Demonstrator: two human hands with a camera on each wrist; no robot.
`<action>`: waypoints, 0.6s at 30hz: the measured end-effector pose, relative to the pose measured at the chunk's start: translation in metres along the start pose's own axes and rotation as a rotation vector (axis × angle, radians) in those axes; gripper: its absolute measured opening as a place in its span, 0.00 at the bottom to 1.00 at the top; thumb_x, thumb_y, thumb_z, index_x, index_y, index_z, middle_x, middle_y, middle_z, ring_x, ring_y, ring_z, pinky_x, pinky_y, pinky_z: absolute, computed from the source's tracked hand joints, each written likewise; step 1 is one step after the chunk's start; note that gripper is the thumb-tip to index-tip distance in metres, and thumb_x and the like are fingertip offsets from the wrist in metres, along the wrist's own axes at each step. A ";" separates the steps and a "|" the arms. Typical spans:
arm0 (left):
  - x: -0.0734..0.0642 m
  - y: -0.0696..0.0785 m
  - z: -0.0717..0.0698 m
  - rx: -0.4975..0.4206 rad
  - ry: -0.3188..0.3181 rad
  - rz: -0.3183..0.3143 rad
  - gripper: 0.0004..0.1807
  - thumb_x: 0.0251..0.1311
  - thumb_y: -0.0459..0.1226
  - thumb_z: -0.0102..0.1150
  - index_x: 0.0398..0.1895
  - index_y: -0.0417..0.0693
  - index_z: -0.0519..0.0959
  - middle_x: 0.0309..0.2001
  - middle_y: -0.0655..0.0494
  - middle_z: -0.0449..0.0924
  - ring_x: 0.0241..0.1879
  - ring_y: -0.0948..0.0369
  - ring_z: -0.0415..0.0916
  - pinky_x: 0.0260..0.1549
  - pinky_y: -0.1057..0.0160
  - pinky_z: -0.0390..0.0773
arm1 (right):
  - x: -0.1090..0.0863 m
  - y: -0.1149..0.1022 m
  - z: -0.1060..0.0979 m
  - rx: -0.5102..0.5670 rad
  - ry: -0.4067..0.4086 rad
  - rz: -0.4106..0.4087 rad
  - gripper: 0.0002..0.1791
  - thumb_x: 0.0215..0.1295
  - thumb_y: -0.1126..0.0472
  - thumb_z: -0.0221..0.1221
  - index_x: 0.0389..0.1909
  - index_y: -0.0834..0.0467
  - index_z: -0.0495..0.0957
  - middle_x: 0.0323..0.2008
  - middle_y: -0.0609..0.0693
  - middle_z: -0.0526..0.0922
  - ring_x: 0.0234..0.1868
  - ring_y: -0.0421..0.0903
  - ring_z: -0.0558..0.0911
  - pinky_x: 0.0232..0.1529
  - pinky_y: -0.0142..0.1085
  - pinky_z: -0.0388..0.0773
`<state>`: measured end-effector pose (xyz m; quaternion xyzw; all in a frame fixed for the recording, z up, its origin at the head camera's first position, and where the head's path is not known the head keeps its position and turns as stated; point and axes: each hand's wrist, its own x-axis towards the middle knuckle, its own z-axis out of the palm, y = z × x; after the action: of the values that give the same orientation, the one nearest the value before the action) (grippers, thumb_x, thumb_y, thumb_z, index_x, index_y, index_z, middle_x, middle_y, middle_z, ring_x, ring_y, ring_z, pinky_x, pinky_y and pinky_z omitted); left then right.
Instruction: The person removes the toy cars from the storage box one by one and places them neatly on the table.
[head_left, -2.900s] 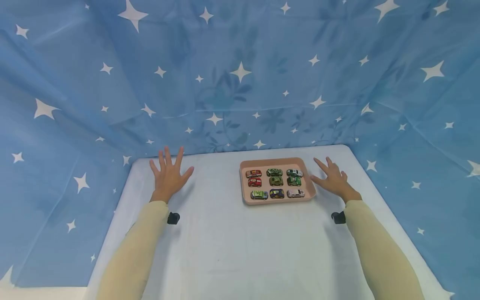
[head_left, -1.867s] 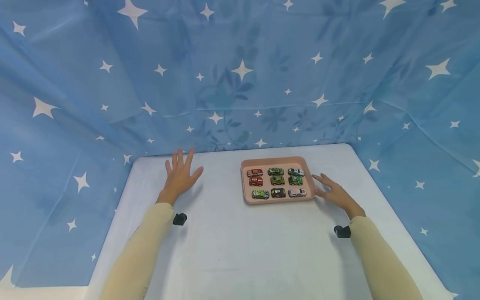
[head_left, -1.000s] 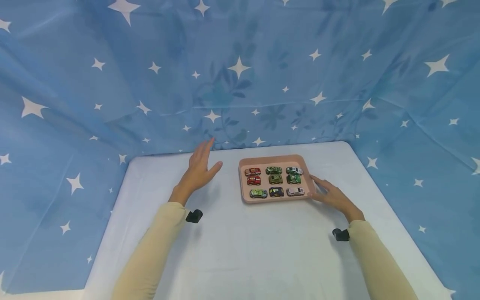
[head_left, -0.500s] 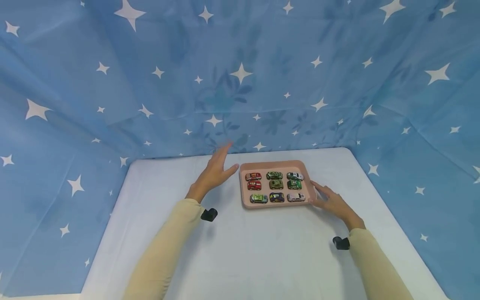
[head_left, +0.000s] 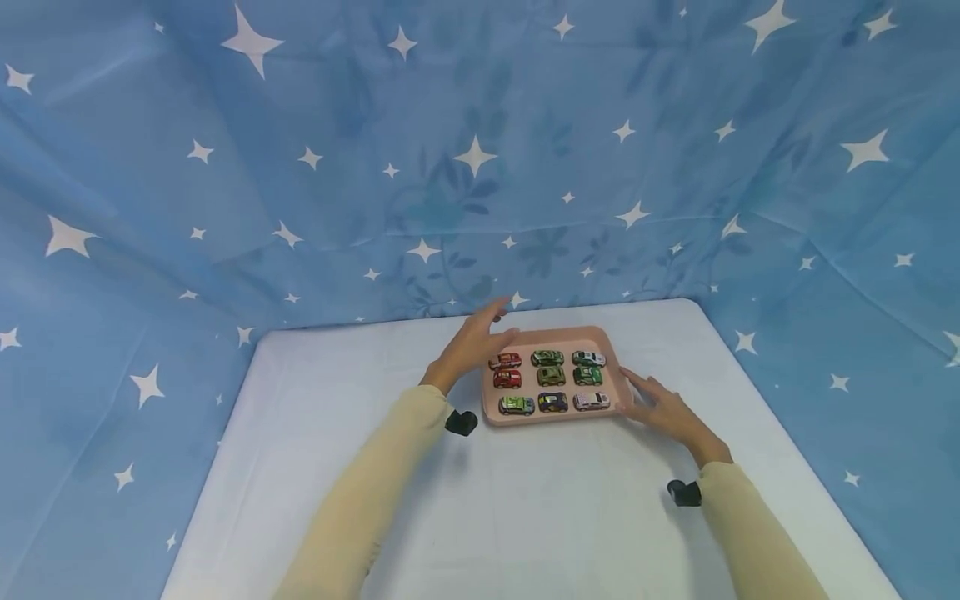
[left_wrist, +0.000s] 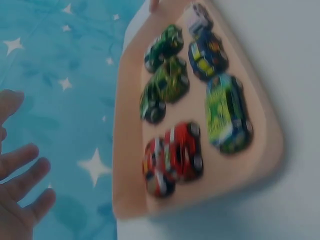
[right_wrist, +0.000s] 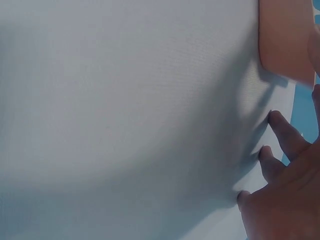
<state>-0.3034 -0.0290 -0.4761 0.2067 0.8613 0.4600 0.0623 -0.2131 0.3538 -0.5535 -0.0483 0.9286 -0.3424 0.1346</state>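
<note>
A shallow peach tray holds several small toy cars in three rows. Red cars sit at its left, camouflage-green ones in the middle, white-and-green ones at the right. Along the front are a lime car, a dark blue car and a pale car. My left hand is over the tray's back left corner, holding nothing, its fingers apart in the left wrist view. My right hand is at the right wall, thumb and forefinger tips right at the rim, other fingers spread.
The tray rests on a white-covered table near its back edge. A blue curtain with white stars hangs behind and along both sides. Each wrist carries a small black camera.
My left hand has moved right from the table's left side to the tray's back left corner. My right hand has lowered and closed in on the tray's right edge. The cars keep their places.
</note>
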 end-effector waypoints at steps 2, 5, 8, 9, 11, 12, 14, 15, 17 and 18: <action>0.005 0.001 0.007 -0.018 -0.018 -0.003 0.38 0.80 0.50 0.59 0.87 0.58 0.58 0.77 0.45 0.69 0.76 0.48 0.66 0.69 0.40 0.71 | 0.002 -0.002 0.003 -0.006 -0.010 0.004 0.50 0.73 0.39 0.65 0.86 0.55 0.54 0.82 0.73 0.50 0.81 0.78 0.41 0.72 0.78 0.29; 0.017 0.009 0.025 -0.065 -0.062 0.031 0.37 0.80 0.50 0.57 0.87 0.58 0.58 0.77 0.46 0.69 0.76 0.48 0.66 0.69 0.41 0.71 | 0.001 -0.002 -0.002 -0.004 -0.003 0.018 0.51 0.73 0.40 0.65 0.87 0.56 0.54 0.81 0.74 0.50 0.81 0.78 0.41 0.71 0.79 0.29; 0.027 0.015 0.042 -0.118 -0.102 0.048 0.37 0.81 0.48 0.56 0.87 0.59 0.58 0.76 0.48 0.69 0.75 0.49 0.66 0.67 0.44 0.74 | 0.001 -0.003 -0.007 0.012 -0.004 0.019 0.51 0.73 0.40 0.66 0.87 0.55 0.53 0.81 0.75 0.48 0.80 0.79 0.41 0.70 0.80 0.30; 0.030 0.016 0.046 -0.121 -0.107 0.049 0.36 0.81 0.48 0.55 0.87 0.59 0.58 0.76 0.48 0.70 0.75 0.49 0.67 0.66 0.45 0.75 | 0.002 -0.003 -0.007 0.018 -0.003 0.012 0.51 0.73 0.41 0.66 0.87 0.55 0.53 0.81 0.75 0.48 0.81 0.78 0.41 0.70 0.80 0.30; 0.033 0.016 0.054 -0.131 -0.112 0.049 0.35 0.82 0.46 0.55 0.87 0.57 0.59 0.75 0.47 0.70 0.73 0.48 0.68 0.65 0.47 0.76 | 0.005 -0.004 -0.005 0.028 -0.003 -0.003 0.51 0.73 0.40 0.66 0.87 0.54 0.53 0.82 0.74 0.48 0.81 0.77 0.40 0.71 0.79 0.29; 0.035 0.016 0.058 -0.123 -0.111 0.049 0.34 0.82 0.45 0.55 0.86 0.56 0.60 0.75 0.45 0.70 0.73 0.48 0.69 0.64 0.48 0.76 | 0.006 -0.005 -0.004 0.037 -0.004 -0.006 0.50 0.73 0.40 0.65 0.87 0.53 0.53 0.82 0.73 0.48 0.81 0.77 0.40 0.71 0.79 0.28; 0.037 0.015 0.065 -0.089 -0.122 0.058 0.33 0.82 0.43 0.55 0.85 0.52 0.61 0.74 0.42 0.71 0.72 0.47 0.70 0.65 0.48 0.77 | 0.006 -0.005 0.000 0.047 -0.009 -0.002 0.50 0.73 0.40 0.65 0.87 0.53 0.54 0.82 0.73 0.48 0.82 0.76 0.39 0.71 0.78 0.26; 0.039 0.013 0.069 -0.076 -0.135 0.061 0.33 0.83 0.43 0.55 0.85 0.51 0.61 0.74 0.40 0.71 0.73 0.47 0.70 0.65 0.48 0.76 | 0.004 -0.005 0.002 0.052 -0.011 0.008 0.50 0.73 0.39 0.65 0.87 0.52 0.54 0.82 0.73 0.47 0.82 0.76 0.39 0.71 0.78 0.26; 0.041 0.011 0.078 -0.058 -0.165 0.059 0.32 0.83 0.43 0.55 0.85 0.50 0.62 0.74 0.38 0.70 0.73 0.47 0.70 0.66 0.49 0.76 | 0.001 -0.004 0.006 0.046 -0.020 0.033 0.50 0.73 0.39 0.64 0.87 0.53 0.53 0.82 0.74 0.46 0.82 0.76 0.38 0.71 0.78 0.26; 0.042 0.010 0.082 -0.051 -0.180 0.052 0.32 0.83 0.44 0.55 0.85 0.50 0.62 0.75 0.38 0.70 0.73 0.48 0.70 0.66 0.50 0.76 | -0.001 -0.004 0.007 0.042 -0.025 0.043 0.50 0.73 0.39 0.64 0.87 0.54 0.53 0.82 0.75 0.45 0.81 0.76 0.38 0.71 0.78 0.26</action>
<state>-0.3137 0.0562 -0.5112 0.2679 0.8345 0.4629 0.1327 -0.2100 0.3466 -0.5563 -0.0298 0.9202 -0.3585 0.1543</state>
